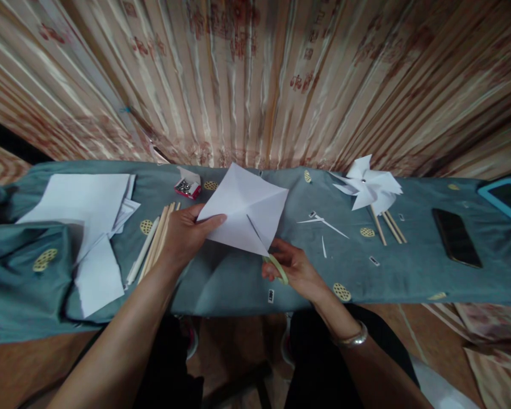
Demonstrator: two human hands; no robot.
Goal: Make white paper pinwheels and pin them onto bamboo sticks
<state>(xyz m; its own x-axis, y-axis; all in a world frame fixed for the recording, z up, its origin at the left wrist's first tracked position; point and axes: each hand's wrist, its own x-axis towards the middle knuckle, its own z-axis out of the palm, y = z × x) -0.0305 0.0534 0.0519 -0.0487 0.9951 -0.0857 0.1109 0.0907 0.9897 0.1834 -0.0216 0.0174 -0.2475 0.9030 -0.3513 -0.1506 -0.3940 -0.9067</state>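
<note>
Pleated curtains (255,85) with reddish printing hang behind a long, narrow counter (409,284), which is draped in a blue-green cloth (225,295) dotted with yellow motifs. Near the middle of the counter, above the cloth, a white square of paper (242,196) is held up, its creases meeting at the centre. At its left corner the left hand (185,236) has a closed grip on it, thumb flat on top and fingers underneath. Below the sheet's near corner the right hand (296,270), a silver bracelet (357,336) on that wrist, has its grip curled around the pale green handles of a pair of scissors (276,268); a dark blade lies along the crease towards the centre, though how far apart the blades stand I cannot tell. Thin white paper scraps (323,220) lie to the right of the sheet. Further towards the right end, near the far edge, paper pinwheels (364,180) lie close together on wooden sticks, then come a black phone (456,237) and, by the far right corner, a blue-framed device (509,196). Left of the sheet, a small open box (187,184) of metal pins sits close to the far edge; loose wooden sticks (159,236) and a white pen-like item (142,250) lie beside the left forearm, and white sheets (89,199) overlap towards the left end, partly under folded cloth.
</note>
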